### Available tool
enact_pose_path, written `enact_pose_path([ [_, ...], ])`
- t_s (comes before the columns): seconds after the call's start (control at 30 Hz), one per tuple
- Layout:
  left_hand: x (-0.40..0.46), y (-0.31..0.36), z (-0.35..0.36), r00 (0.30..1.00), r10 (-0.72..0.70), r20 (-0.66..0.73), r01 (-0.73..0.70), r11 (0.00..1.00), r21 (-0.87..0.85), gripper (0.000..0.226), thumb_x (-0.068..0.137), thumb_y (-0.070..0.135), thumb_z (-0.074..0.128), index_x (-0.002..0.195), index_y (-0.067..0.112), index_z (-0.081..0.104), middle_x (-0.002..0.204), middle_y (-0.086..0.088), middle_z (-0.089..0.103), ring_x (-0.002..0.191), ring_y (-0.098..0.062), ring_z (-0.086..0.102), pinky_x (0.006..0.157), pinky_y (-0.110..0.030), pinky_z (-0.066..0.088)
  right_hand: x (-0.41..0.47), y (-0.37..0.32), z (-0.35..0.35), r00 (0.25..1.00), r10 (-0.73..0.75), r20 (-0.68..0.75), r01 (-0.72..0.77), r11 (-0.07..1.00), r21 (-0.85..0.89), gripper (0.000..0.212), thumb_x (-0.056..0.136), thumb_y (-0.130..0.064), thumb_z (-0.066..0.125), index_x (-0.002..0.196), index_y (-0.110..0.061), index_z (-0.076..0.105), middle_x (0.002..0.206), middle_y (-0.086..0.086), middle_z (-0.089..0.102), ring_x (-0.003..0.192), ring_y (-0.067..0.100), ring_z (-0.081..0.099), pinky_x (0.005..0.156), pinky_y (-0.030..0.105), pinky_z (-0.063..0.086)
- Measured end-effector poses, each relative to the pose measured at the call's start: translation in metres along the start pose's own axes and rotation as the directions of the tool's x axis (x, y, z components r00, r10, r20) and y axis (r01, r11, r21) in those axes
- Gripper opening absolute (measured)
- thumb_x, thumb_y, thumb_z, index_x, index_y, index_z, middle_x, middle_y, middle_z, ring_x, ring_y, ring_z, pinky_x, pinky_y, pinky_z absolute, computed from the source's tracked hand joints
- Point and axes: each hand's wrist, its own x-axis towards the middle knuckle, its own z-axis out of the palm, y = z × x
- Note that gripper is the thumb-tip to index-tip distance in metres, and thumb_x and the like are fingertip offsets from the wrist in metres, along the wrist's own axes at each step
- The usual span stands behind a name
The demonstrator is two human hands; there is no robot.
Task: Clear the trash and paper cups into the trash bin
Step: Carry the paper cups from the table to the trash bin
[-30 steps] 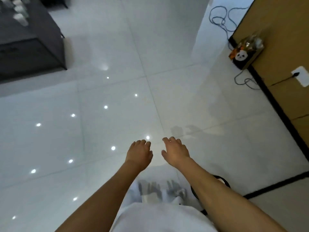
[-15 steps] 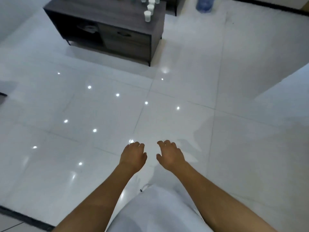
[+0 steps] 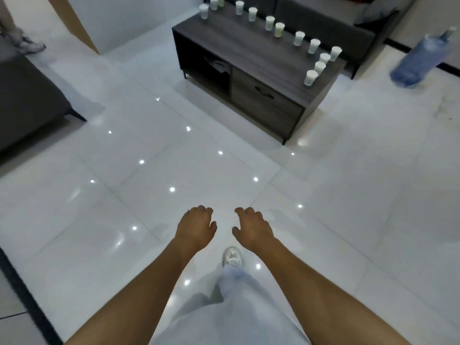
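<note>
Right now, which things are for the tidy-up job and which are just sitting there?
For the job:
paper cups standing on the dark cabinet
left hand and right hand, both holding nothing

Just there:
blue water bottle on the floor
grey sofa

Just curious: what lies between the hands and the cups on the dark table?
Only bare floor, seen from the head camera; hands hold nothing, cups untouched.

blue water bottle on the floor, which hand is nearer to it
Right. The right hand lies below and left of the blue water bottle, far off; the left hand sits farther left still. Both hold nothing.
</note>
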Motion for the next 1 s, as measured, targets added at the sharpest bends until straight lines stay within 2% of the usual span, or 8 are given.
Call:
enact_pose_path([
  [0.27, 0.108, -0.009, -0.075, 0.993, -0.111, -0.044, 0.105, 0.988, -0.116, 0.043, 0.097, 0.033, 0.043, 0.136, 0.014, 0.046, 0.132, -0.006, 0.053, 0.119, -0.022, 0.050, 0.097, -0.030, 0.041, 0.121, -0.020, -0.100, 0.994, -0.106, 0.012, 0.107, 0.993, -0.044, 0.053, 0.096, -0.031, 0.048, 0.145, -0.018, 0.031, 0.139, 0.009, 0.042, 0.123, 0.030, 0.042, 0.096, 0.041, 0.044],
  [0.43, 0.189, -0.033, -0.116, 0.989, -0.137, -0.045, 0.129, 0.979, -0.159, 0.039, 0.096, 0.032, 0.044, 0.129, 0.013, 0.051, 0.127, -0.006, 0.055, 0.116, -0.023, 0.051, 0.092, -0.030, 0.043, 0.204, -0.042, -0.144, 0.993, -0.116, 0.018, 0.117, 0.992, -0.044, 0.054, 0.095, -0.031, 0.049, 0.145, -0.019, 0.031, 0.139, 0.009, 0.042, 0.124, 0.030, 0.041, 0.096, 0.042, 0.043],
  [0.7, 0.347, -0.099, -0.201, 0.989, -0.128, -0.071, 0.113, 0.977, -0.179, 0.043, 0.097, 0.032, 0.043, 0.136, 0.013, 0.046, 0.132, -0.006, 0.052, 0.120, -0.024, 0.049, 0.092, -0.032, 0.043, 0.365, -0.100, -0.224, 0.995, -0.095, 0.011, 0.095, 0.994, -0.059, 0.056, 0.095, -0.030, 0.050, 0.146, -0.019, 0.029, 0.138, 0.008, 0.042, 0.123, 0.029, 0.043, 0.092, 0.039, 0.043],
  [1.0, 0.485, -0.184, -0.301, 0.984, -0.152, -0.090, 0.132, 0.971, -0.197, 0.043, 0.096, 0.033, 0.044, 0.135, 0.014, 0.046, 0.127, -0.005, 0.054, 0.115, -0.022, 0.052, 0.086, -0.032, 0.046, 0.519, -0.186, -0.313, 0.992, -0.122, 0.021, 0.123, 0.991, -0.050, 0.055, 0.095, -0.029, 0.049, 0.145, -0.019, 0.029, 0.138, 0.008, 0.041, 0.124, 0.029, 0.041, 0.092, 0.039, 0.043],
])
